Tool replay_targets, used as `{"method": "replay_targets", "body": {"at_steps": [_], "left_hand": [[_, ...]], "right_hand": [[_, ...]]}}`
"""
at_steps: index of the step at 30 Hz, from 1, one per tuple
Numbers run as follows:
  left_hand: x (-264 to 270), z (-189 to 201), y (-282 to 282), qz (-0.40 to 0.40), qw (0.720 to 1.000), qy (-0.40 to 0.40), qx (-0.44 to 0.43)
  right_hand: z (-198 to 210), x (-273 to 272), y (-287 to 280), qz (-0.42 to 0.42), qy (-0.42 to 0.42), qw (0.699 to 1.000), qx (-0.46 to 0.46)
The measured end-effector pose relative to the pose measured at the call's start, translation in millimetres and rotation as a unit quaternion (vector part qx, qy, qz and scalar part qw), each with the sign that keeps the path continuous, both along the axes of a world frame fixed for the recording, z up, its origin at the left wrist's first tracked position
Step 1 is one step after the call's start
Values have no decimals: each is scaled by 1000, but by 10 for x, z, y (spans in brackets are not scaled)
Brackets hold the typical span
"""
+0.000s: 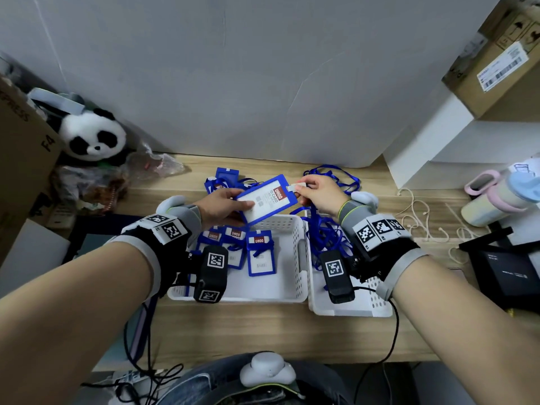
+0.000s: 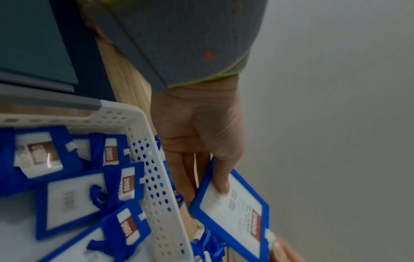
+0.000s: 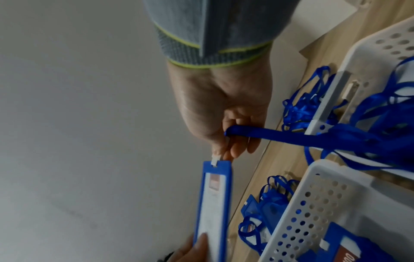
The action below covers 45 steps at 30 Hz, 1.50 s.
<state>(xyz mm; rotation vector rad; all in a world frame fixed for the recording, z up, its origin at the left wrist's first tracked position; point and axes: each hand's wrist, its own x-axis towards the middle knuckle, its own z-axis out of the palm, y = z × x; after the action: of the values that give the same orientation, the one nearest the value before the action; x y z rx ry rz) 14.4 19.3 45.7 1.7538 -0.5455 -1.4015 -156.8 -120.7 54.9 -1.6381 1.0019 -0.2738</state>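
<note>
A blue ID card holder (image 1: 264,198) with a red "UHOO" label hangs in the air above the desk. My left hand (image 1: 242,210) grips its lower end, thumb on the clear front and fingers behind; the left wrist view shows the holder (image 2: 237,209) under that thumb. My right hand (image 1: 299,190) pinches the white clip tab (image 3: 216,157) at the holder's top slot. A blue lanyard (image 3: 291,136) runs from that hand's fingers into the right basket. In the right wrist view the holder (image 3: 215,203) appears edge-on.
A white perforated basket (image 1: 298,258) below holds several finished holders with lanyards. Beside it a second white basket (image 1: 350,308) holds loose blue lanyards. More holders (image 1: 222,182) lie behind. A panda plush (image 1: 92,135) sits left; a tumbler (image 1: 493,197) and black box (image 1: 508,270) sit right.
</note>
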Motion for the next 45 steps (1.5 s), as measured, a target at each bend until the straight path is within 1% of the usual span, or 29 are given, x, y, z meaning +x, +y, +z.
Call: {"method": "replay_targets", "body": {"at_steps": [2, 4, 5, 7, 9, 11, 13, 16, 20, 23, 25, 27, 29, 30, 32, 34, 35, 37, 40, 42, 45], "left_hand": [[15, 20, -17, 24, 999, 30, -35], [42, 25, -51, 62, 994, 43, -74], [51, 29, -79, 93, 990, 44, -95], [91, 43, -140, 172, 976, 38, -126], [129, 32, -213, 234, 963, 26, -129], [134, 24, -250, 253, 959, 6, -127], [99, 15, -298, 244, 962, -13, -124], [42, 13, -331, 222, 968, -36, -114], [-34, 17, -344, 186, 975, -42, -112], [-68, 42, -342, 159, 979, -48, -118], [-66, 56, -328, 136, 981, -77, -111], [-61, 63, -296, 83, 984, -130, -89], [-65, 62, -249, -10, 984, -171, -51], [-80, 75, -222, -59, 982, -176, -26], [-100, 80, -163, -134, 979, -151, 17], [-115, 91, -118, -176, 978, -105, 36], [-114, 88, -105, -184, 979, -85, 37], [-105, 90, -85, -180, 980, -69, 40], [-88, 80, -73, -150, 983, -92, 49], [-45, 32, -66, -105, 988, -97, 55], [32, -11, -62, -3, 992, -119, 52]], "right_hand": [[-34, -48, -11, -26, -37, 996, 79], [-81, -115, -36, -12, -50, 987, 150], [-98, -160, -48, 10, -34, 987, 159], [-104, -244, -48, 65, 36, 987, 145], [-95, -320, -58, 100, 89, 983, 126], [-57, -341, -73, 111, 77, 982, 133], [62, -326, -82, 121, 29, 982, 141], [344, -233, -51, 137, -41, 978, 150], [643, -100, -34, 149, -113, 970, 155], [705, -38, -21, 162, -97, 975, 117], [708, -15, 16, 187, -69, 977, 78], [713, 11, 54, 207, -63, 974, 63], [720, 55, 69, 206, -78, 974, 59], [724, 78, 63, 197, -82, 976, 53], [709, 120, 32, 168, -76, 982, 32], [665, 136, -8, 131, -63, 989, 17], [632, 136, -29, 114, -58, 992, 14], [561, 123, -63, 85, -54, 995, 21], [457, 95, -97, 55, -67, 995, 49], [416, 111, -118, 46, -87, 993, 62], [424, 221, -141, 37, -120, 990, 60]]}}
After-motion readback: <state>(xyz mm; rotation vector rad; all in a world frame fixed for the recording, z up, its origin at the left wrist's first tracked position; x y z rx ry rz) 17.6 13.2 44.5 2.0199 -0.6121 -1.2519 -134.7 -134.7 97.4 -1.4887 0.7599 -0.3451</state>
